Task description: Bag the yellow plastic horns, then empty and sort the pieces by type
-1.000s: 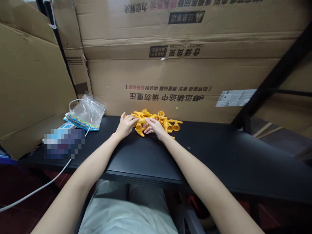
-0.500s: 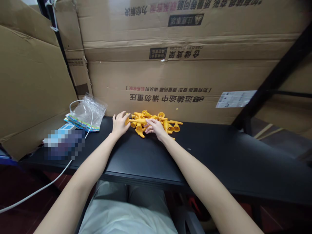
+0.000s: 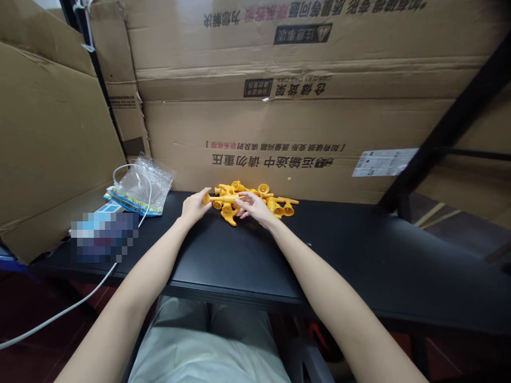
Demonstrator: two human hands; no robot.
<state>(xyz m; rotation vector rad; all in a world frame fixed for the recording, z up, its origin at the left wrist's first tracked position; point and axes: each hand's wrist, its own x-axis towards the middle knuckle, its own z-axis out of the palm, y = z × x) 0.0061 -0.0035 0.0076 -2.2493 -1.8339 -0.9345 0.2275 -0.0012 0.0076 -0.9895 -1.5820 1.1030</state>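
A yellow plastic rod-shaped piece (image 3: 222, 199) is held level between my two hands, just over the front of a loose heap. My left hand (image 3: 195, 207) has its fingers and thumb closed on the round, flared left end. My right hand (image 3: 255, 209) pinches the other end of the piece, and the fingers hide part of it. Around and behind lies the heap of yellow plastic pieces (image 3: 288, 210), several with cup-shaped ends. A curved, horn-like piece (image 3: 229, 217) lies at the near side of the heap, between my hands.
The heap rests on a black tabletop (image 3: 343, 255) against a large cardboard sheet (image 3: 255, 122). To the left lie a clear plastic bag (image 3: 154, 183), a blurred-out item (image 3: 104, 236) and a white cable (image 3: 91, 290). A cardboard box (image 3: 56, 138) stands at far left.
My left fingers, raised and spread before, have closed down on the rod's left end. My right hand has barely moved, still pinching the other end.
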